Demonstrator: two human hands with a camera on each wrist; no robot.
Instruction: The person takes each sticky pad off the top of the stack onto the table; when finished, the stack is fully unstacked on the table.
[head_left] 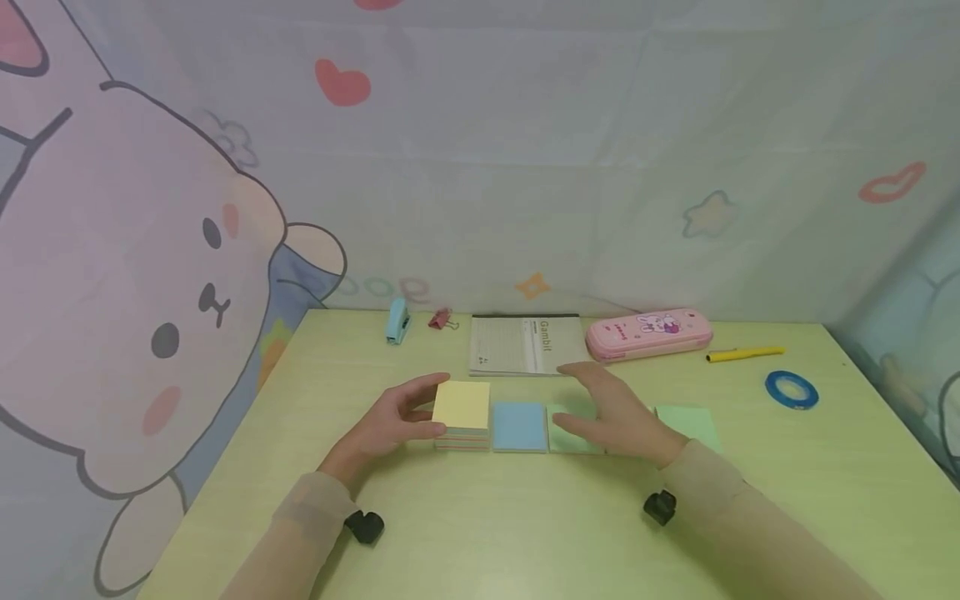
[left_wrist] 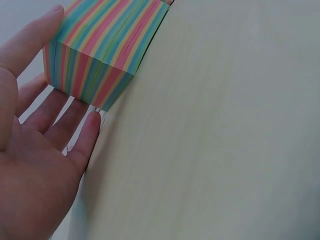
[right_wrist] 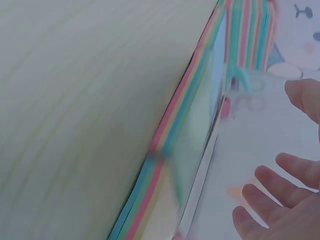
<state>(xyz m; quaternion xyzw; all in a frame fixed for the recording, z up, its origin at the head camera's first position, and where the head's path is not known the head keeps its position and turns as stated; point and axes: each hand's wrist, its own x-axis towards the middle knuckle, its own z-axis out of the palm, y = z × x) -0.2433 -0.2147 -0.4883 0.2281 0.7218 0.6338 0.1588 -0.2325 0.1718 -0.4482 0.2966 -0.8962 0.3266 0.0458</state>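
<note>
My left hand (head_left: pixel 390 421) holds a tall stack of sticky notes (head_left: pixel 462 408) with a yellow top, thumb at the near side and fingers at the left and back. The left wrist view shows the striped sides of this stack (left_wrist: pixel 100 45) in pink, yellow, green and blue. To its right lie a low blue sticky note pad (head_left: pixel 520 427) and a green pad (head_left: pixel 562 440). My right hand (head_left: pixel 622 412) hovers over the green pad, fingers spread, holding nothing. Another green pad (head_left: pixel 688 425) sits beyond the right wrist; what lies under that hand is partly hidden.
Along the back of the table stand a light blue stapler (head_left: pixel 397 322), a red binder clip (head_left: pixel 441 319), a notebook (head_left: pixel 510 346) and a pink pencil case (head_left: pixel 649 335). A yellow pen (head_left: pixel 745 354) and a blue tape roll (head_left: pixel 792 389) lie at the right.
</note>
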